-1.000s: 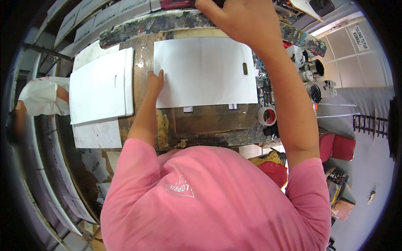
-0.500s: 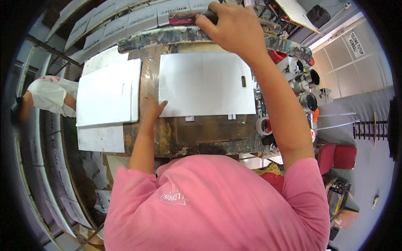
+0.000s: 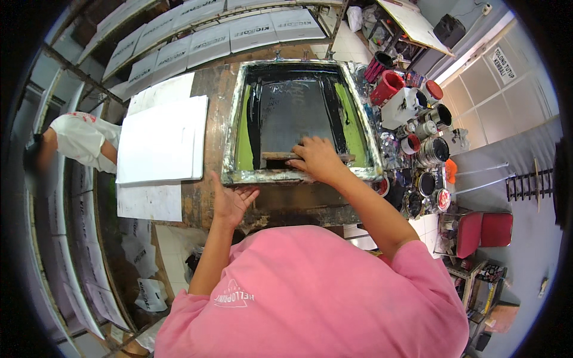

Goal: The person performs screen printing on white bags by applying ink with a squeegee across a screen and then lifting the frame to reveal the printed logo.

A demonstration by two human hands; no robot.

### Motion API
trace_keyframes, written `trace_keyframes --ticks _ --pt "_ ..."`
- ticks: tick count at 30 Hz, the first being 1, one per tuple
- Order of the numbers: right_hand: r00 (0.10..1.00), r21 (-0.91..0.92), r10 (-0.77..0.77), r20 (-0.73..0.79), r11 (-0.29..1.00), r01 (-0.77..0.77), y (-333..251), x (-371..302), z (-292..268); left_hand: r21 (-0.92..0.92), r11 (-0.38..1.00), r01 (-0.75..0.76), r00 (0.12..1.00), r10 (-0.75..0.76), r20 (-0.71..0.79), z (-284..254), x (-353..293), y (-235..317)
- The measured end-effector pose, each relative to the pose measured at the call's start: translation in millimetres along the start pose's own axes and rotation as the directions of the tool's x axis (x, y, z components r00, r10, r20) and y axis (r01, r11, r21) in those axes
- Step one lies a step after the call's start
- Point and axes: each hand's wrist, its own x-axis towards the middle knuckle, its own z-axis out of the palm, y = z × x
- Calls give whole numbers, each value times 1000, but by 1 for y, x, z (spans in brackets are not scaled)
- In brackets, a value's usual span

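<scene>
A screen-printing frame (image 3: 375,156) lies flat on the worktable, its mesh edged in green and smeared with black ink. Inside its near end, my right hand (image 3: 319,160) is closed on a wooden-handled squeegee (image 3: 276,156). My left hand (image 3: 234,201), fingers spread and palm turned partly up, is by the frame's near left corner and holds nothing. Left of the frame sits a stack of flat white bags (image 3: 160,140). The white bag with the handle slot seen earlier is hidden under the frame.
Ink cans and tubs (image 3: 431,152) crowd the table's right side. Racks of printed white bags (image 3: 209,45) stand beyond and to the left. Another person in a white shirt (image 3: 86,138) is at the far left. Red chairs (image 3: 486,231) stand at the right.
The raised frame has come down flat over the white bag. My right hand has moved from the far edge to the squeegee near me. My left hand has come off the bag's edge toward me.
</scene>
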Motion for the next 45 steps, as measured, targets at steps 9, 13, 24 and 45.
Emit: trace_keyframes --ticks 9,13,24,45 --pt "988 143 69 136 986 -88 -9 -39 107 31 978 206 976 -204 -72 -64 68 -58" --pt "999 60 8 53 998 -11 -7 -47 135 39 970 240 962 -233 -143 -58 76 -61" --pt "997 12 -5 -73 1000 5 67 93 145 -24 944 328 938 -329 -112 -50 72 -44" --pt "999 -83 33 -43 996 -37 216 314 111 -3 883 469 878 -466 107 -68 45 -19"
